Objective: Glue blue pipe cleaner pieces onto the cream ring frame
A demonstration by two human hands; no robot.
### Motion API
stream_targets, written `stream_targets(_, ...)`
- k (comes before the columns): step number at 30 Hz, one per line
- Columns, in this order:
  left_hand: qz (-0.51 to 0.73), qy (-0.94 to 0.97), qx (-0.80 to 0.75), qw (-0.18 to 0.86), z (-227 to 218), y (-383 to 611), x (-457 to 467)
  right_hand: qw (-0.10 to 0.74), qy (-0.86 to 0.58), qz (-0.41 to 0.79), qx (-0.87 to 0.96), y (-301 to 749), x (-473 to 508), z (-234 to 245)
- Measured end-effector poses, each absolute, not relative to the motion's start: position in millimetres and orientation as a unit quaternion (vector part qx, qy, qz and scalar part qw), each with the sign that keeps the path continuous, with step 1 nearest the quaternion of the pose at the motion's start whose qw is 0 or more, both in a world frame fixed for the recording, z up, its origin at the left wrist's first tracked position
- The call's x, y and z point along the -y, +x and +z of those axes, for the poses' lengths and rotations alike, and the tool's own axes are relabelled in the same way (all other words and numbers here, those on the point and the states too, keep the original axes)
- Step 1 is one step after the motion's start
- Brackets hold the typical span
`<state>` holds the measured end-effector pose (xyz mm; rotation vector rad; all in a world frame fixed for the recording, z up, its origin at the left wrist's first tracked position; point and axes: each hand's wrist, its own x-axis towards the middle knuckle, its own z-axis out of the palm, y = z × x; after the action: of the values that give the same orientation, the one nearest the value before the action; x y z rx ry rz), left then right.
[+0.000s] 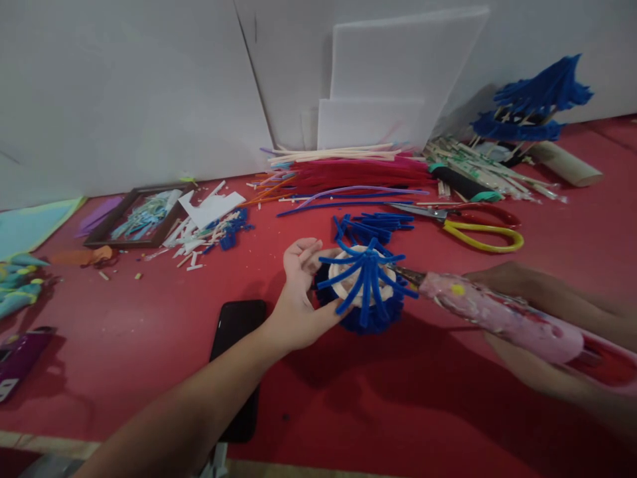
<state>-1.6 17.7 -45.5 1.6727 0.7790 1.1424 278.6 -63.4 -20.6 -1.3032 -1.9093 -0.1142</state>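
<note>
My left hand (303,302) is curled around the side of a small round craft piece (369,282). The piece has a pale rim and strips of blue pipe cleaner fanning down from a central peak, with more blue fringe below. My right hand (497,279), partly hidden, grips a pink hot glue gun (497,315) smeared with glue. The gun's metal nozzle (411,274) points left at the blue strips on the piece's right side; whether it touches them I cannot tell. Just behind the piece lie cut blue pipe cleaner pieces (375,226).
Scissors (482,229) with red and yellow handles lie behind the glue gun. A bundle of red pipe cleaners (358,174) runs along the wall. A black phone (239,332) lies near my left forearm. A blue-roofed model (537,99) stands back right; a brown frame (134,219) lies left.
</note>
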Motion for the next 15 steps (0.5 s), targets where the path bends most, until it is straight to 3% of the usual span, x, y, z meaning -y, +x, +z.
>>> stream_targets(15,0.463,0.629,-0.322,0.535,-37.1,3.9,-19.7,0.410,-0.444,0.007,0.797,289.2,55.8,-32.1)
